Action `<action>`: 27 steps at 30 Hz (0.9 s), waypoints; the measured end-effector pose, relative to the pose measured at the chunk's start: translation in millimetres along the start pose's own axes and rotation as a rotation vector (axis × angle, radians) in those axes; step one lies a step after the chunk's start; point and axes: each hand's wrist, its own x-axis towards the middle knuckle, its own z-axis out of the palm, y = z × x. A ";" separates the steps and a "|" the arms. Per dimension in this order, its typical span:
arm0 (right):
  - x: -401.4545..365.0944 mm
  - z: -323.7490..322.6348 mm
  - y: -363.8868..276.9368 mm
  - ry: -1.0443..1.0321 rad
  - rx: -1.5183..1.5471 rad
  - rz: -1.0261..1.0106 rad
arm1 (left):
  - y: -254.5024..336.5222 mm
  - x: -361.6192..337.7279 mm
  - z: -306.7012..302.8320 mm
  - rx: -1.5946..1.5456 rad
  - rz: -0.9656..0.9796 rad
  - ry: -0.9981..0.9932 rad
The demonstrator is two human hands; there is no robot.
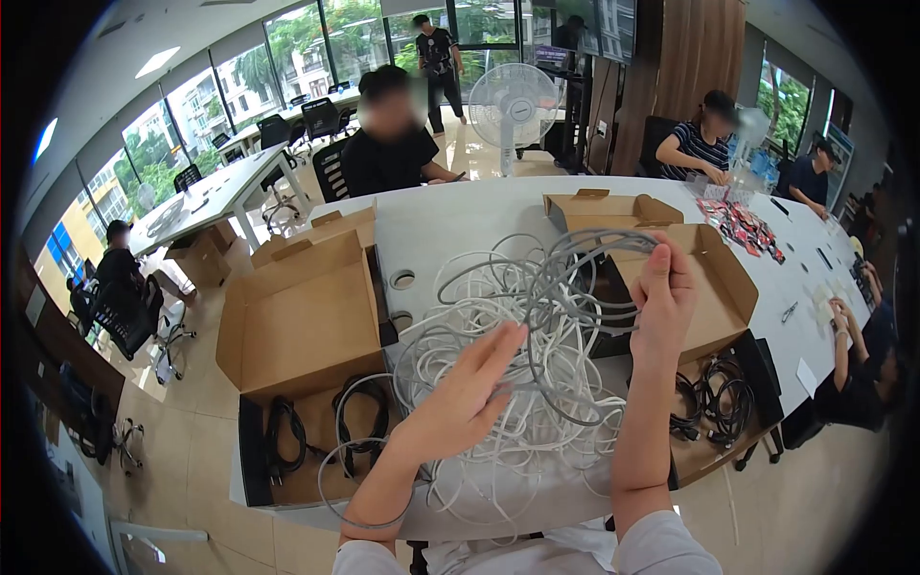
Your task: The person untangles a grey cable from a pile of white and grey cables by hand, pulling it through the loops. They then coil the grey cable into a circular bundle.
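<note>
Right hand (661,302) is clamped on the top of a grey cable (561,259) coil, around 2 o'clock from the left hand (465,398). The left hand's fingers are stretched out flat and apart, touching the coil's lower loop. White cable pile (460,307) sits underneath on the table (460,216), with an open cardboard box (297,316) at 9 o'clock.

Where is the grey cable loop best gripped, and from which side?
Probably at the top of the grey cable loop, beside the right hand, coming from above: there it stands clear of the white cables, while its lower part hangs among them.
</note>
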 end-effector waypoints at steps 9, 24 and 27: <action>15.0 -7.5 2.5 0.079 0.440 0.152 | 14.5 -11.8 -13.1 -0.146 0.189 -0.555; 20.6 -20.6 -8.0 0.205 0.364 -0.095 | 13.6 -13.5 -33.7 0.289 -0.403 -0.092; 11.9 -9.4 -11.1 0.217 0.315 -0.114 | 8.4 -18.6 -26.8 0.375 -0.333 -0.109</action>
